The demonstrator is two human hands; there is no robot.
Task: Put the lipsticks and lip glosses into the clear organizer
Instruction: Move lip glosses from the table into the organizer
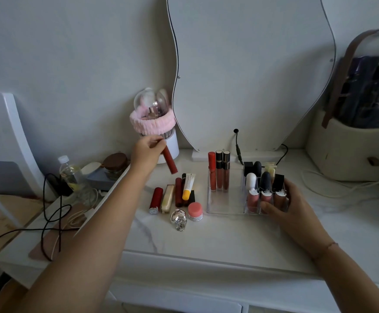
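My left hand (147, 152) holds a dark red lip gloss tube (170, 162) in the air above the table, tilted down to the right. My right hand (287, 206) grips the right front corner of the clear organizer (225, 210). Three tall lip glosses (219, 170) stand in its back left compartment, and several lipsticks and glosses fill its right compartments (264, 186). On the table left of it lie a red lipstick (155, 200), a gold tube (168, 198), a dark red gloss (178, 192) and a white tube with a yellow cap (188, 186).
A pink jar (195, 211) and a silver charm (179, 219) lie near the loose items. A white brush holder with a pink headband (153, 124) stands behind my left hand. A mirror (251, 75), a cable (238, 145) and a beige cosmetic case (351, 150) line the back.
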